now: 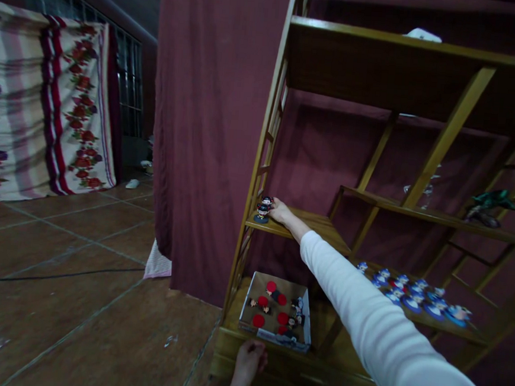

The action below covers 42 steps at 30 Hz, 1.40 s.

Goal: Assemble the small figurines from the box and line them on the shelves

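My right hand (278,211) reaches to the left end of a small wooden shelf (317,224). Its fingers are closed on the rear one of two black-haired doll figurines; this figurine (266,201) is partly hidden. In front of it stands the other figurine (262,213) on a dark round base. Below, a shallow cardboard box (247,309) holds several figurines lying down, some showing red round bases. My left hand (250,359) hangs just in front of the box's near edge, fingers loosely curled and apart, with nothing seen in it.
Several blue-and-white figurines (414,297) stand on a shelf at the right. A green ornament (491,205) and a clear glass-like piece (424,191) sit higher up. Slanted wooden posts (449,137) divide the rack. A maroon curtain (212,142) hangs left; a black cable (77,274) crosses the tiled floor.
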Tool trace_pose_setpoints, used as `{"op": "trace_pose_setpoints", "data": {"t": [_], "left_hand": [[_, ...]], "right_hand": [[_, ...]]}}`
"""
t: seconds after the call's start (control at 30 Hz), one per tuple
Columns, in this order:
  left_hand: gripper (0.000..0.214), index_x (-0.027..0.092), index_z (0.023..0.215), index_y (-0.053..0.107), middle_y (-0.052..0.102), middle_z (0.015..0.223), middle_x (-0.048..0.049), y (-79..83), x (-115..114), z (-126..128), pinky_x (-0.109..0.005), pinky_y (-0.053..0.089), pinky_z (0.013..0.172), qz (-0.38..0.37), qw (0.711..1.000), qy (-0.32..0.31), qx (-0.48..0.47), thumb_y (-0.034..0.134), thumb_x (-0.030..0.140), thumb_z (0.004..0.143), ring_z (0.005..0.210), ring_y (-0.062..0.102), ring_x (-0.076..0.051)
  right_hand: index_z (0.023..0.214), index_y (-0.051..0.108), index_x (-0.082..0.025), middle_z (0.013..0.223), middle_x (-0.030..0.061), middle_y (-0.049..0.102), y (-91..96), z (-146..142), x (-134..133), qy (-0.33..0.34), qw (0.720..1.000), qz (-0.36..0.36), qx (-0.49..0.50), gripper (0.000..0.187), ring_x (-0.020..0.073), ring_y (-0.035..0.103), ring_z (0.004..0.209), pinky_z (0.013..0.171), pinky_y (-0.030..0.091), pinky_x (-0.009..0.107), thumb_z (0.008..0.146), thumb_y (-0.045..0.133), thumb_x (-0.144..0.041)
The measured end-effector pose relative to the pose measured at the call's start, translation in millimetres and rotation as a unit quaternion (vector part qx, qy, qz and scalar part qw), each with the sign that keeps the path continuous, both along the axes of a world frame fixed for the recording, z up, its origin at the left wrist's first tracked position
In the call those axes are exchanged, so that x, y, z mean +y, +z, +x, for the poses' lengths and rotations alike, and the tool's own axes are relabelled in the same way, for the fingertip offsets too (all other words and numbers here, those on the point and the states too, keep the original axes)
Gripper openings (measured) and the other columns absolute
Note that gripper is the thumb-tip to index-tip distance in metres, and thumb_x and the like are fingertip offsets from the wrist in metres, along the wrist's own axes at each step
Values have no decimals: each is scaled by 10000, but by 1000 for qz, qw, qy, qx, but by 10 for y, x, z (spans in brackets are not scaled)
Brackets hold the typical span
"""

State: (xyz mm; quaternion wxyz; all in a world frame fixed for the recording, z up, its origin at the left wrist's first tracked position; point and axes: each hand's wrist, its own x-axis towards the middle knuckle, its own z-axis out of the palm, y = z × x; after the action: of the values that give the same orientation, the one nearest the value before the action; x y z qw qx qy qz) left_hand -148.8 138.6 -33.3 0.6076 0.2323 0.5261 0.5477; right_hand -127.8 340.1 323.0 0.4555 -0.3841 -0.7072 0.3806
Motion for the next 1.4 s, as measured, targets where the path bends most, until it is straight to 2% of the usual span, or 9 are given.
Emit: {"op": "trace_pose_setpoints", "data": {"t": [0.17,0.23,0.4,0.53,0.67,0.9,1.07,1.23,1.4], "left_hand": [[268,171,605,512,545,453,18,-18,1,-4,-200,299,388,6,1000,5,-5,681,356,510,390,502,-107],[293,172,587,499,529,438,22,-43,17,6,-196,284,381,4,1000,8,-14,693,368,487,376,485,-101],[343,172,552,486,510,427,18,-59,44,48,-197,264,373,15,1000,5,-23,713,406,447,364,465,-97],[323,168,565,505,533,447,9,-34,30,75,-203,294,385,14,1000,3,-9,703,402,463,386,487,-105],[286,164,578,517,547,465,7,-26,28,90,-203,310,391,2,1000,1,3,689,379,503,397,503,-108],[223,158,583,524,558,469,7,32,19,95,-199,324,395,-18,1000,0,0,686,306,545,388,511,-104],[241,147,581,538,570,492,-7,74,-3,96,-205,344,406,-19,1000,4,-4,700,324,554,401,524,-106],[284,143,587,528,563,494,-5,33,36,94,-204,341,408,-12,1000,-9,-10,726,339,535,407,525,-106],[239,138,642,539,582,509,-7,69,21,79,-204,366,435,-23,999,-27,-19,711,287,572,431,542,-104]], "right_hand": [[1235,417,-124,988,62,641,14,257,-287,-97,994,14,-38,617,125,618,802,796,482,263,668,659,-153],[1256,405,-141,965,45,649,-18,341,-419,-61,997,12,-43,649,114,613,774,791,481,260,662,668,-146],[1177,490,-173,887,19,679,-63,346,-600,91,996,-16,-13,587,119,627,794,843,469,289,630,693,-103],[1092,541,-155,887,26,690,-58,215,-579,123,992,-10,10,547,139,633,862,900,446,316,578,692,-41],[1098,533,-146,877,29,688,-84,134,-542,97,995,-2,10,544,136,638,844,890,455,318,588,677,-27],[1194,501,-211,887,-1,682,-152,161,-489,37,998,40,-39,635,146,635,871,888,453,330,606,729,-132],[1206,501,-237,913,-16,679,-175,168,-477,26,994,74,-70,627,150,628,881,882,455,323,623,725,-183],[1167,534,-239,943,-13,673,-181,198,-484,27,989,107,-96,550,168,622,911,892,452,330,646,709,-224],[1222,493,-234,1017,5,657,-147,229,-536,21,989,120,-87,593,188,592,1014,936,424,352,665,695,-215]]}}
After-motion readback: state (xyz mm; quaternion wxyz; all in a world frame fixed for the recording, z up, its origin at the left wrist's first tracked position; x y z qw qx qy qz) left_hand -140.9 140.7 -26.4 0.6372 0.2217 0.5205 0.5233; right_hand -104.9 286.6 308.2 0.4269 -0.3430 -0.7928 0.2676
